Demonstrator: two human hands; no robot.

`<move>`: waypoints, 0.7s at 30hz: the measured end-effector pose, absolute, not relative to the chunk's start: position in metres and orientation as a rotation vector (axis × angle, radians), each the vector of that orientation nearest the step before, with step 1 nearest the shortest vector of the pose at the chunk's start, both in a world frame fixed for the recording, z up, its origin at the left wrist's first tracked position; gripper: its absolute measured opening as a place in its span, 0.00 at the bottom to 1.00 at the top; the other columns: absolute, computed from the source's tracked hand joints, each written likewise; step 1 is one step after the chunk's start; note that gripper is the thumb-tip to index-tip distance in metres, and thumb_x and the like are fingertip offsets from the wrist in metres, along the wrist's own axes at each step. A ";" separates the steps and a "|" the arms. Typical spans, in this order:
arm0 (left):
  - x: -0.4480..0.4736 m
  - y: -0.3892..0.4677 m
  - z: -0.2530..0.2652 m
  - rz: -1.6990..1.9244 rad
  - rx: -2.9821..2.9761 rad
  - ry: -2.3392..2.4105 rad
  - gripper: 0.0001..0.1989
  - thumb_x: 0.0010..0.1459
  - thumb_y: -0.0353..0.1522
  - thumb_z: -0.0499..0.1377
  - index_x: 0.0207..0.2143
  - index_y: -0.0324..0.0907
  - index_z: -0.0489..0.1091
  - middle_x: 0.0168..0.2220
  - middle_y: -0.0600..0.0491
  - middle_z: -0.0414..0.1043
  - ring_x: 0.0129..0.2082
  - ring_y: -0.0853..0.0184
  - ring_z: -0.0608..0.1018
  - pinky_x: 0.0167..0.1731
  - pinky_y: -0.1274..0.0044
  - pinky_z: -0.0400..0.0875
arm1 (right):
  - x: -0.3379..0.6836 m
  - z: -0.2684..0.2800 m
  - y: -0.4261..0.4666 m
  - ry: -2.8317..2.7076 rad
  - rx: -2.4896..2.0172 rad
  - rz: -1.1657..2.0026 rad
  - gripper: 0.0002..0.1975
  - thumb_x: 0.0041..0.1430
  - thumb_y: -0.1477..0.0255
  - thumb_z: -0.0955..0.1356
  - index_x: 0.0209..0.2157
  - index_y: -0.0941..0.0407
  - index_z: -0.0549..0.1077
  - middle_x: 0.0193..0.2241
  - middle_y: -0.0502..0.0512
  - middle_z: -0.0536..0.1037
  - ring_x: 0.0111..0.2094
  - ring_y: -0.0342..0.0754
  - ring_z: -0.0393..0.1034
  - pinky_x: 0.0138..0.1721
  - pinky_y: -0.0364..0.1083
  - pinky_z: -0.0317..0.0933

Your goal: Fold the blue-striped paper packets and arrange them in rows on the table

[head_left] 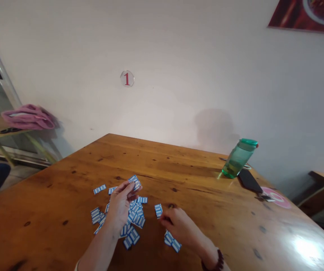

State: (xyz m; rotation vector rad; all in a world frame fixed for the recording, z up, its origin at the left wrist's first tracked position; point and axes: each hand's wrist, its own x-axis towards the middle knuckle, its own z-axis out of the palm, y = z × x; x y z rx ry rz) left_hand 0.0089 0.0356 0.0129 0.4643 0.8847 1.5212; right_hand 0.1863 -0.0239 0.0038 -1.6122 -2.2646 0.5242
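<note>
My left hand (119, 201) is closed, thumb on top, around a small blue-and-white label sheet (134, 182) raised above the table. Beneath and around that hand lies a loose pile of similar label sheets (136, 217), partly hidden by my wrist and forearm. To the right, my right hand (179, 224) is low over the table with its fingers curled together. Its fingertips are at the edge of a single label sheet (158, 210); whether they grip it cannot be made out. A few more label pieces (173, 241) lie below the right hand, overlapping each other.
On the wooden table (150, 162), a green bottle (239, 159) stands at the back right. Beside it are a black phone (250, 180), a pink round disc (277, 197) and a small metallic item (264, 197). A pink cloth bundle (28, 117) rests on another table at left.
</note>
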 end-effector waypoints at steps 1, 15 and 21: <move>0.008 0.036 0.013 1.531 0.453 0.885 0.11 0.31 0.26 0.66 0.22 0.39 0.68 0.18 0.54 0.76 0.22 0.63 0.78 0.16 0.81 0.66 | 0.183 0.003 -0.023 -2.236 -1.600 0.496 0.13 0.52 0.80 0.59 0.30 0.55 0.74 0.27 0.52 0.77 0.30 0.44 0.69 0.30 0.39 0.54; 0.004 0.039 0.010 1.591 0.401 0.848 0.09 0.34 0.24 0.64 0.21 0.39 0.68 0.17 0.57 0.74 0.19 0.67 0.77 0.14 0.83 0.64 | 0.145 0.003 0.000 -2.681 -1.454 0.191 0.25 0.52 0.82 0.59 0.50 0.46 0.61 0.54 0.52 0.63 0.57 0.54 0.47 0.51 0.62 0.45; 0.005 0.039 0.010 1.562 0.387 0.881 0.09 0.34 0.25 0.64 0.22 0.40 0.68 0.17 0.57 0.75 0.19 0.66 0.78 0.14 0.83 0.64 | 0.158 0.011 -0.004 -2.524 -1.519 0.224 0.23 0.50 0.84 0.58 0.44 0.47 0.66 0.43 0.52 0.72 0.49 0.50 0.59 0.52 0.60 0.41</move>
